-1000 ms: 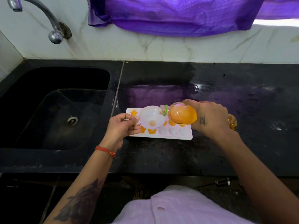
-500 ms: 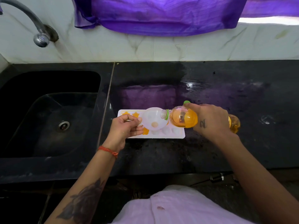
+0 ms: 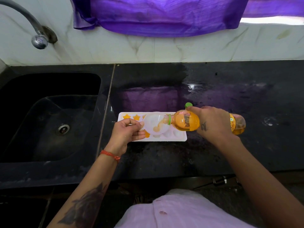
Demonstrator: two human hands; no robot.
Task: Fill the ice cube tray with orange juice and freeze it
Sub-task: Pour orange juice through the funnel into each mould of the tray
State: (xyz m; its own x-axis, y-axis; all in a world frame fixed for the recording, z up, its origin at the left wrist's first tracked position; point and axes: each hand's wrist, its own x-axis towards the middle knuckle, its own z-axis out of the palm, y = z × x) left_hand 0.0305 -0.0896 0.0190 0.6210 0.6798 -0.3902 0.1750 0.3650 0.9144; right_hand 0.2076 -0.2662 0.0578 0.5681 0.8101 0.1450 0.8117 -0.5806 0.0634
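A white ice cube tray [image 3: 181,138] lies on the black counter, with several star-shaped cells at its left end full of orange juice. My left hand [image 3: 127,131] pinches the rim of a white funnel [image 3: 155,123] held over the tray's middle. My right hand [image 3: 213,123] grips an orange juice bottle [image 3: 186,120] tipped on its side, its open mouth at the funnel's edge. Juice runs down into the funnel. The tray's right cells look pale and without juice. A green cap [image 3: 188,105] sits just behind my right hand.
A deep black sink [image 3: 49,116] lies to the left, with a metal tap [image 3: 38,40] above it. The black counter [image 3: 246,89] is wet and shiny behind the tray. A purple cloth [image 3: 158,15] hangs on the white back wall.
The bottle has tipped further and juice now flows into the funnel. The view has shifted a little, so tray and hands sit slightly lower and more central.
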